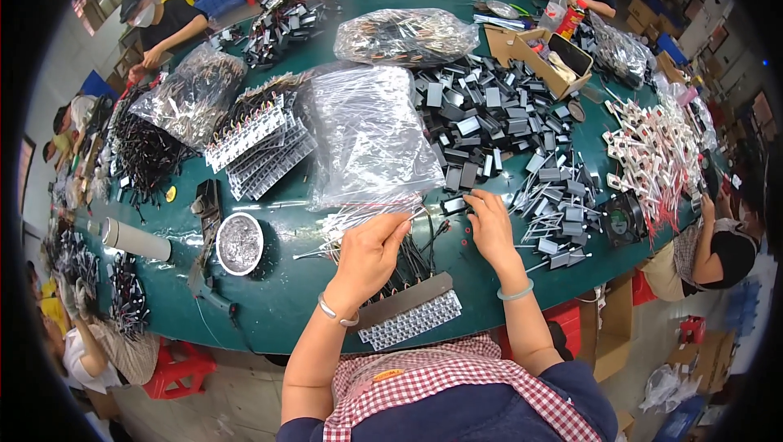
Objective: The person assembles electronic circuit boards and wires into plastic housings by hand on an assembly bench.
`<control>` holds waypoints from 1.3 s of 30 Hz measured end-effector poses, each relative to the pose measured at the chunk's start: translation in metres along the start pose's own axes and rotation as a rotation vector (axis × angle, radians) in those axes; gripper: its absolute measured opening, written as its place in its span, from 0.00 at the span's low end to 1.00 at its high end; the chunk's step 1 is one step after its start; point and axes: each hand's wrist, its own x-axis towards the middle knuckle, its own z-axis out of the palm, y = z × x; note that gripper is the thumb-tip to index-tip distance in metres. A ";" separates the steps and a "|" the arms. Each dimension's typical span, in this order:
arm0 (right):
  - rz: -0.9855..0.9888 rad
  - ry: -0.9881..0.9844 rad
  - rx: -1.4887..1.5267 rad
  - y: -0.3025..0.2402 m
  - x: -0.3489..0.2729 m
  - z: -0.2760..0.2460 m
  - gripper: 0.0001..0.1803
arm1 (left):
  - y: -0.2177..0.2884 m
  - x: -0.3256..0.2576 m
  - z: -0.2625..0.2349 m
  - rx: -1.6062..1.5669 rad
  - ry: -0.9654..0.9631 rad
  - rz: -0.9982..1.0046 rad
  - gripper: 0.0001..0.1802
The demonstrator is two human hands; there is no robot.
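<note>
My left hand (369,256) is raised a little above the green table (285,295), its fingers pinched on thin silver wire leads (347,218) that spread out under a clear plastic bag (367,136). My right hand (492,226) rests on the table, fingertips on a small black component (453,204) with a pale face. Black wires (416,258) lie between the two hands. Near the table edge in front of me sits a dark bar (408,295) and a pale slotted rack (414,320).
A heap of black block-shaped parts (489,116) lies beyond my right hand, leaded ones (559,214) to its right. A round metal dish (240,243) and a grey tube (134,238) sit left. Other people work around the table. A cardboard box (542,55) stands at the back.
</note>
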 end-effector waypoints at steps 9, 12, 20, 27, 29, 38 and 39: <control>0.061 -0.041 -0.073 0.011 -0.005 -0.011 0.27 | 0.006 -0.011 0.006 -0.062 -0.022 -0.070 0.09; 0.050 -0.041 -0.068 0.023 -0.010 -0.006 0.25 | 0.009 -0.012 0.010 -0.096 -0.014 -0.033 0.08; 0.146 0.122 1.103 -0.046 0.007 -0.044 0.25 | 0.031 -0.011 0.015 -0.123 0.010 -0.046 0.08; 0.081 0.105 1.248 -0.079 0.005 -0.051 0.26 | 0.049 -0.008 0.018 -0.113 0.076 0.061 0.08; 0.043 0.139 1.132 -0.081 0.003 -0.052 0.27 | 0.048 -0.008 0.018 -0.104 0.099 0.113 0.07; 0.039 0.035 1.083 -0.078 -0.003 -0.051 0.28 | 0.050 -0.008 0.018 -0.097 0.091 0.130 0.07; 0.038 0.036 1.083 -0.079 -0.004 -0.052 0.28 | 0.051 -0.008 0.018 -0.097 0.091 0.131 0.07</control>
